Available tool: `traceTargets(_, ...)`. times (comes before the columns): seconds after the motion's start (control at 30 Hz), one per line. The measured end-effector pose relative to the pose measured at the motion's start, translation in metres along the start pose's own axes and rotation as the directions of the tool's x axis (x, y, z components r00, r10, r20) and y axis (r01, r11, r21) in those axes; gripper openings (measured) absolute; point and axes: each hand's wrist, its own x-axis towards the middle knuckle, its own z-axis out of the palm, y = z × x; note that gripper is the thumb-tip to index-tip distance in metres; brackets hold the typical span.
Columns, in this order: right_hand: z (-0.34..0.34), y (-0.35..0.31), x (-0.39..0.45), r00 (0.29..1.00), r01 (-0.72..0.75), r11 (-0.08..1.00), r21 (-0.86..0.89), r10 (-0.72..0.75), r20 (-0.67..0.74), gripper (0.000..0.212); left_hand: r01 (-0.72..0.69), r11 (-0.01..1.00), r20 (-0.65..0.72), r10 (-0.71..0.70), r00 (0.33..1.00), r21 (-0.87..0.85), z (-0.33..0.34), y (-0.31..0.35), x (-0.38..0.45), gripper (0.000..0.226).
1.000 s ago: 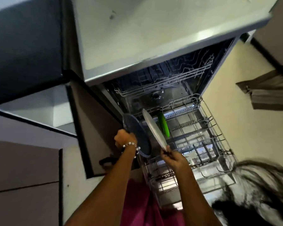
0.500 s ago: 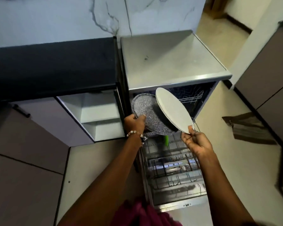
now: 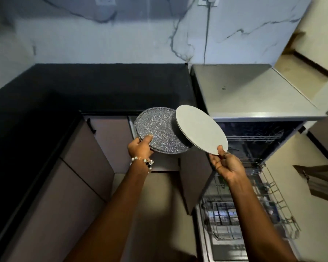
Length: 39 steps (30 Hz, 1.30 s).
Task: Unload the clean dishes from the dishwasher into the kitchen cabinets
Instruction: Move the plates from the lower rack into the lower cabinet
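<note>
Pinching the near rim of a speckled grey plate (image 3: 160,132), the left hand (image 3: 140,148) has its thumb on top and its fingers curled under the edge. The right hand (image 3: 226,165) grips the low edge of a plain pale plate (image 3: 201,131) in the same manner, thumb on the upper face, the rest of the fingers beneath and out of sight. Both plates are in the air, up and to the left of the open dishwasher (image 3: 254,144), in front of the black counter (image 3: 95,86) beside it. The pale plate overlaps the right side of the speckled one; whether they touch cannot be told.

Both look rigid and breakable, probably ceramic or stoneware, with some weight that a rim hold has to carry as leverage. The surfaces may be slick if any rinse water remains, so a knock of one against the other, or a slip at the thumb, seems the main risk. A firmer hold would be a palm spread under the base.

The speckled plate is round, shallow and dark grey with fine light flecks and a raised lip. The pale one is flat, matte off-white and tilted down toward the right hand. Below the right forearm the wire lower rack (image 3: 254,210) is pulled out, with an open cabinet door (image 3: 195,178) to its left.
</note>
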Motion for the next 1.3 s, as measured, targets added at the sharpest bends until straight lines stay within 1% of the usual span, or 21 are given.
traceTargets(0.07,0.018,0.027,0.005,1.000,-0.008,1.000,-0.014,0.007,-0.013,0.015,0.030,1.000,-0.035,-0.030,0.999,0.006,-0.030,0.000,0.024,0.016)
traceTargets(0.17,0.040,0.061,0.018,0.999,-0.019,1.000,-0.009,0.018,-0.044,0.027,0.079,0.994,-0.068,-0.074,0.995,0.069,-0.063,-0.007,0.063,0.016)
traceTargets(0.27,0.052,0.084,0.032,0.995,-0.046,0.998,-0.039,0.043,-0.090,0.026,0.103,0.985,-0.113,-0.088,0.990,0.138,-0.079,-0.019,0.093,0.021)
traceTargets(0.4,0.060,0.099,0.061,0.984,-0.100,0.988,-0.115,0.081,-0.158,0.026,0.115,0.970,-0.101,-0.095,0.990,0.214,-0.076,-0.039,0.129,0.019)
traceTargets(0.5,0.057,0.111,0.095,0.973,-0.147,0.977,-0.156,0.114,-0.202,0.036,0.157,0.966,-0.114,-0.135,0.984,0.207,-0.067,-0.067,0.165,0.023)
traceTargets(0.57,0.055,0.118,0.123,0.967,-0.150,0.974,-0.169,0.109,-0.231,0.038,0.144,0.949,-0.109,-0.118,0.987,0.282,-0.060,-0.097,0.198,0.027)
traceTargets(0.63,0.054,0.125,0.156,0.964,-0.162,0.970,-0.180,0.117,-0.238,0.040,0.162,0.929,-0.107,-0.134,0.985,0.332,-0.052,-0.137,0.236,0.028)
traceTargets(0.7,0.051,0.134,0.192,0.968,-0.163,0.970,-0.178,0.123,-0.218,0.041,0.178,0.920,-0.099,-0.153,0.983,0.348,-0.038,-0.151,0.258,0.025)
traceTargets(0.77,0.048,0.143,0.238,0.979,-0.154,0.971,-0.183,0.124,-0.163,0.042,0.178,0.949,-0.060,-0.168,0.984,0.258,-0.015,-0.159,0.276,0.028)
traceTargets(0.8,0.046,0.150,0.264,0.983,-0.143,0.973,-0.181,0.119,-0.137,0.042,0.172,0.962,-0.035,-0.168,0.985,0.213,-0.004,-0.167,0.290,0.025)
traceTargets(0.83,0.044,0.156,0.289,0.988,-0.123,0.976,-0.178,0.104,-0.110,0.041,0.150,0.968,-0.014,-0.151,0.988,0.199,0.006,-0.176,0.307,0.021)
traceTargets(0.9,0.041,0.165,0.334,0.997,-0.071,0.979,-0.189,0.063,-0.049,0.037,0.106,0.983,0.021,-0.111,0.994,0.147,0.025,-0.197,0.341,0.021)
traceTargets(0.97,0.031,0.177,0.381,1.000,-0.027,0.982,-0.189,0.025,-0.016,0.029,0.025,0.996,0.058,-0.030,0.998,0.086,0.041,-0.221,0.372,0.016)
traceTargets(1.0,0.025,0.183,0.404,1.000,-0.010,0.983,-0.185,0.011,0.003,0.025,-0.019,0.995,0.045,0.014,0.999,0.094,0.049,-0.234,0.389,0.010)
traceTargets(1.03,0.020,0.187,0.423,1.000,0.001,0.984,-0.180,0.002,0.017,0.021,-0.052,0.993,0.017,0.050,0.999,0.109,0.056,-0.245,0.405,0.011)
traceTargets(1.07,0.014,0.193,0.444,0.999,0.016,0.983,-0.181,-0.010,0.031,0.019,-0.074,0.991,0.003,0.074,0.997,0.111,0.061,-0.259,0.422,0.026)
traceTargets(1.1,0.007,0.200,0.463,0.999,0.039,0.982,-0.182,-0.031,0.044,0.017,-0.092,0.992,0.003,0.092,0.996,0.092,0.066,-0.273,0.438,0.036)
traceTargets(1.13,0.002,0.205,0.480,0.996,0.070,0.981,-0.180,-0.059,0.066,0.016,-0.102,0.993,-0.005,0.103,0.995,0.053,0.072,-0.284,0.452,0.039)
traceTargets(1.2,0.000,0.211,0.510,0.990,0.126,0.977,-0.174,-0.113,0.083,0.014,-0.104,0.995,-0.033,0.104,0.994,0.005,0.081,-0.298,0.476,0.040)
traceTargets(1.27,-0.002,0.219,0.537,0.983,0.178,0.967,-0.184,-0.164,0.086,0.012,-0.128,0.992,-0.059,0.128,0.990,0.007,0.087,-0.311,0.501,0.041)
traceTargets(1.3,-0.001,0.222,0.548,0.977,0.207,0.961,-0.183,-0.191,0.098,0.016,-0.150,0.989,-0.067,0.150,0.986,0.002,0.088,-0.319,0.514,0.041)
